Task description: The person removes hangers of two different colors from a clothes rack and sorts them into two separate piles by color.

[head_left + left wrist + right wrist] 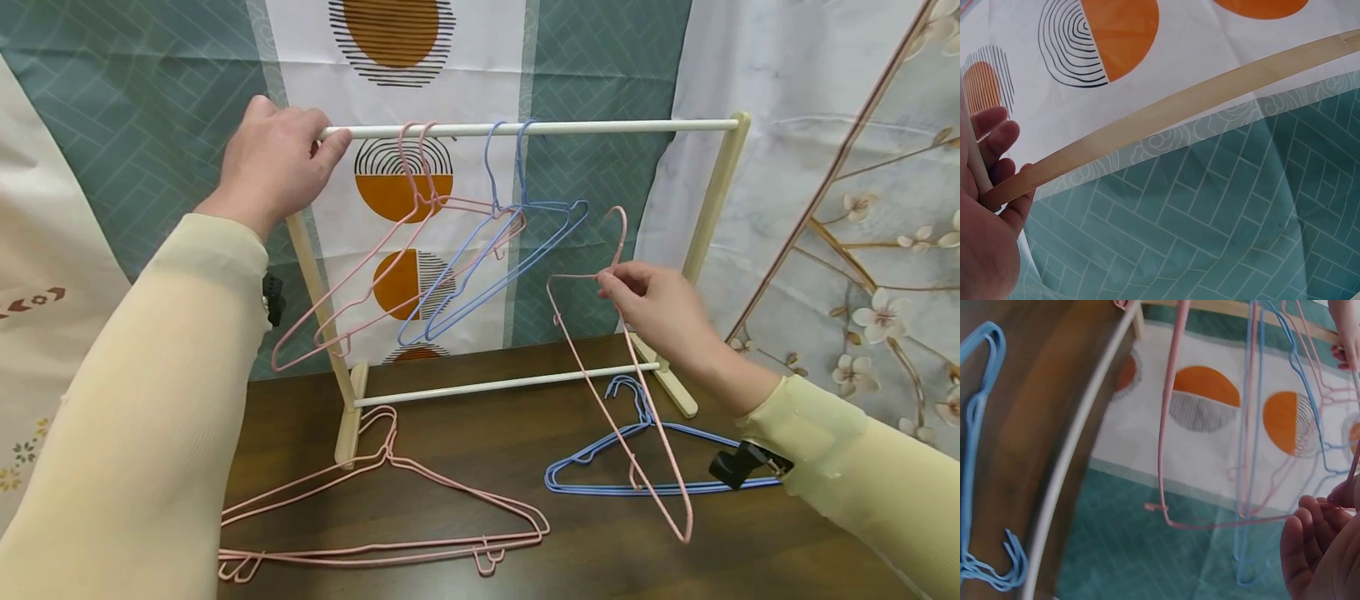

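My left hand (281, 158) grips the left end of the white top rail (622, 127), where it meets the wooden post (1147, 122). In the head view my right hand (663, 308) pinches a pink hanger (621, 237) just below its hook. That hanger hangs tilted in front of the rack's right half, its hook lower than the rail. Two pink hangers (372, 289) and two blue hangers (491, 271) hang on the rail, pink to the left of blue. In the right wrist view, the held hanger's arm runs out from my fingertips (1310, 515).
Several pink hangers (450, 492) lie stacked on the dark wooden table (585, 567) at front left. Several blue hangers (558, 482) lie at the right, partly behind the held one. The rack's lower bar (495, 383) runs near the table; patterned curtains (600, 50) hang behind.
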A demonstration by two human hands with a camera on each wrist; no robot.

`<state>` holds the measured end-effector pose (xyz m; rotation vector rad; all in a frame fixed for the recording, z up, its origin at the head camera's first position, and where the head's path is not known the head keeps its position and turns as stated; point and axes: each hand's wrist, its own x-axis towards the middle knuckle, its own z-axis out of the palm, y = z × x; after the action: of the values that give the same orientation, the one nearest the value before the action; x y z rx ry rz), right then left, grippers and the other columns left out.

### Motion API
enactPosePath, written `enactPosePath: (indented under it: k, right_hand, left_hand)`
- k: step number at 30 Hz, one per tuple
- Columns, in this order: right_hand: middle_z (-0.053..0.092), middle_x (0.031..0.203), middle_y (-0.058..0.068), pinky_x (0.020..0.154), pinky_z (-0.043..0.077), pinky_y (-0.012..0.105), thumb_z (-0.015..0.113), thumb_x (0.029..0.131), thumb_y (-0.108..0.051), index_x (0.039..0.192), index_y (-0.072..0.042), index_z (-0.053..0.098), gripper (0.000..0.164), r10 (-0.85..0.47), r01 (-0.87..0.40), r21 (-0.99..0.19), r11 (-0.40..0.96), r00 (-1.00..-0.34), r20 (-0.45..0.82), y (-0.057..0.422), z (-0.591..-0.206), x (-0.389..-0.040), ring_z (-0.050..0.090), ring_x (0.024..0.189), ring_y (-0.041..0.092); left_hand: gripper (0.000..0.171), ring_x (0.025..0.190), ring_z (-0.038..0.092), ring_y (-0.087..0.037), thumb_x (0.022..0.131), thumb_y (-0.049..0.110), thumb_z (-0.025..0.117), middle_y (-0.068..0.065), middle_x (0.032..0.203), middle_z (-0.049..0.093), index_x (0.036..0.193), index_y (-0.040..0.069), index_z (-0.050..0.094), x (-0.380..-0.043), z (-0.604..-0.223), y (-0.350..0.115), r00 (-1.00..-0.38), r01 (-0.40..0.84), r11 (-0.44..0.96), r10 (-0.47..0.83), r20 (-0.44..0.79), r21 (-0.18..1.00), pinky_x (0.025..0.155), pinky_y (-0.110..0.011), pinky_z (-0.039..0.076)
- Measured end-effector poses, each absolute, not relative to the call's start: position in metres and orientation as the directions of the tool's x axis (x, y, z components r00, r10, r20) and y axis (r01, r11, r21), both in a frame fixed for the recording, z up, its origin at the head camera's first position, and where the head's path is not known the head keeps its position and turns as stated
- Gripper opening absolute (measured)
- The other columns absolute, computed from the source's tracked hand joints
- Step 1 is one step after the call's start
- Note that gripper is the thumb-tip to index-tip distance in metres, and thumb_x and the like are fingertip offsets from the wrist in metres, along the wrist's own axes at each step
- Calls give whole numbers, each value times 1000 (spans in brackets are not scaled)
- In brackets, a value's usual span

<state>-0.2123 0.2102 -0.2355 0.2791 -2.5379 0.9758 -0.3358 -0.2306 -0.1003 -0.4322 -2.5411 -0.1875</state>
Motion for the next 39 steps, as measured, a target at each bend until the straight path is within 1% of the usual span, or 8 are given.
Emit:
enactPosePath:
  k: [3,7,12,15,20,25,31,39]
  right_hand:
    - [79,103,7,69,52,30,62,115,-35,122,-8,81,34,-80,-319,-610,725,-919,386,206,-243,-206,65,79,20]
    - [76,99,4,72,56,28,63,115,-27,118,-6,81,28,-131,-299,-678,671,-948,289,198,-253,-201,66,85,24]
    - [76,97,2,71,52,28,63,115,-19,117,-3,81,24,-201,-266,-750,605,-963,180,179,-262,-196,62,85,22]
    - [79,104,4,74,54,31,63,115,-20,120,-4,81,24,-248,-251,-773,583,-961,125,168,-268,-195,62,87,20]
    - [79,122,10,81,57,31,64,113,-14,112,-1,81,21,-335,-210,-842,497,-941,36,150,-280,-200,66,91,19]
    - [77,127,13,83,56,29,63,113,-9,111,3,80,21,-411,-152,-902,404,-911,-30,131,-288,-202,67,92,16]
    - [80,111,9,88,58,35,63,113,-10,121,1,79,21,-445,-94,-923,373,-891,-89,108,-296,-202,67,94,17]
    - [73,89,0,75,51,27,62,113,-9,113,3,79,21,-505,7,-952,305,-847,-168,56,-326,-209,60,79,12]
  left_hand:
    - [55,123,39,-47,119,48,35,-22,108,60,118,0,62,-336,-99,-230,-794,344,938,268,545,40,85,-55,37]
    - [56,123,39,-47,119,48,34,-22,108,60,120,0,62,-335,-99,-230,-796,342,939,267,543,40,86,-56,37]
    - [56,122,40,-47,119,49,34,-22,106,60,118,0,62,-335,-100,-230,-798,341,939,266,540,40,83,-55,37]
    - [56,121,40,-46,119,49,34,-21,105,60,119,0,62,-335,-100,-231,-802,339,940,265,536,42,82,-54,37]
    - [56,121,40,-46,119,49,35,-21,105,61,121,0,63,-335,-101,-230,-800,338,940,264,539,41,82,-53,37]
    - [56,122,40,-46,119,49,35,-22,104,61,120,0,63,-334,-100,-229,-797,337,941,261,545,42,82,-53,37]
    - [57,123,39,-46,119,50,35,-22,104,60,121,0,63,-334,-98,-227,-796,333,942,258,547,41,82,-53,37]
    - [57,121,39,-46,119,50,35,-22,105,61,120,0,63,-334,-99,-227,-806,328,944,256,534,42,81,-53,36]
